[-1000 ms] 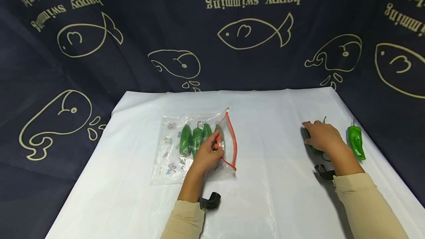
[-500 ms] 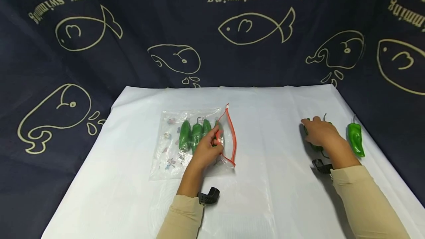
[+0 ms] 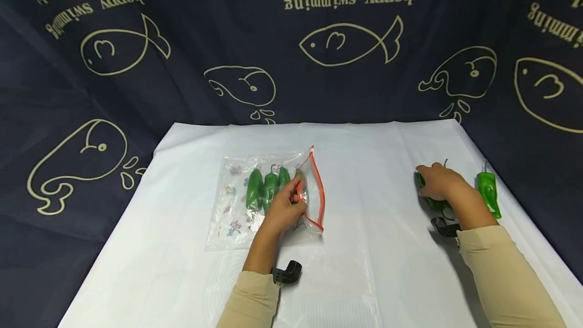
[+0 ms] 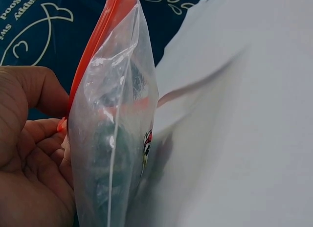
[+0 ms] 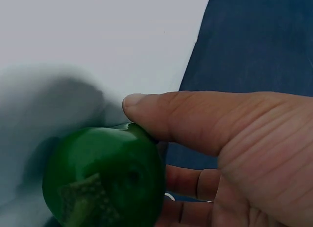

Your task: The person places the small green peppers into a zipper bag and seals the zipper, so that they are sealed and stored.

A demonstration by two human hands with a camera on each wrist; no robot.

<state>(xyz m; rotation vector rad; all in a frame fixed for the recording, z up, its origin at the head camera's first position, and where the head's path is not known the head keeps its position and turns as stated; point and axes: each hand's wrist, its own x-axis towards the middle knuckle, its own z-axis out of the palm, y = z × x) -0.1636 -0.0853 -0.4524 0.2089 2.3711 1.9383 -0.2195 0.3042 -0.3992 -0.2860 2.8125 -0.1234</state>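
My left hand [image 3: 284,211] pinches the red zip edge [image 4: 90,51] of a clear zip bag [image 3: 216,234] between thumb and fingers, its mouth spread apart. Several green peppers [image 3: 254,191] lie side by side inside the bag, partly covered by that hand in the head view. Over at the right, my right hand [image 3: 441,183] grips a green pepper [image 5: 107,173], thumb on one side and fingers on the other. Its stem end faces the right wrist camera. Another stem [image 3: 446,164] shows behind the right hand; the pepper below it is mostly hidden.
One more green pepper [image 3: 488,194] lies just right of the right hand, near the table's right edge. White cloth covers the table [image 3: 182,287]. A dark blue curtain [image 3: 255,19] with fish drawings hangs behind and around it.
The head view shifts slightly up and back down. Both hands stay nearly where they were, the left on the bag's edge and the right at the peppers.
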